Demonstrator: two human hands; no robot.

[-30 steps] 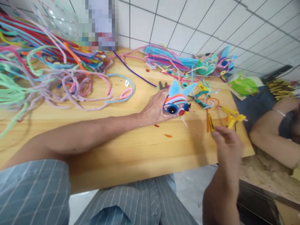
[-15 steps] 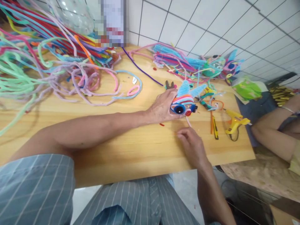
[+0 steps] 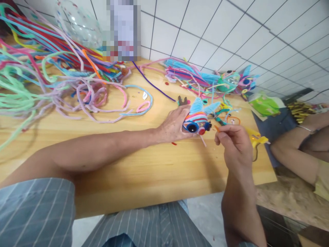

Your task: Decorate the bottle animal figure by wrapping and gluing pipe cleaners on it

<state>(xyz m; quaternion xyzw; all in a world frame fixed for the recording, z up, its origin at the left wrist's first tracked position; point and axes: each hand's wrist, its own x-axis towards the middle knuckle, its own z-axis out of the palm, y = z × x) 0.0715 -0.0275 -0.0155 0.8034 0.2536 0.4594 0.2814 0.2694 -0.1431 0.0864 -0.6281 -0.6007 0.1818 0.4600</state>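
Note:
My left hand (image 3: 176, 126) is wrapped round a pipe-cleaner animal figure (image 3: 202, 118) held just over the table. The figure has light blue pointed ears, striped pink, white and red bands, big dark eyes ringed in blue and a red button nose. A pale pink strand hangs below it. To the figure's right, my right hand (image 3: 235, 142) is closed in a pinch, and a short orange pipe-cleaner end (image 3: 217, 128) sticks out from its fingertips, apart from the figure. The rest of that orange piece is hidden by the hand.
Tangled pipe cleaners (image 3: 87, 89) cover the table's left; a blue and purple bundle (image 3: 191, 72) and another finished figure (image 3: 245, 82) lie along the tiled wall. A yellow glue gun (image 3: 257, 139) is partly behind my right hand. Another person's arm (image 3: 295, 144) is at the right.
My right hand has moved up and to the right from the table's front, and an orange end now shows at its fingertips. My left hand keeps holding the figure.

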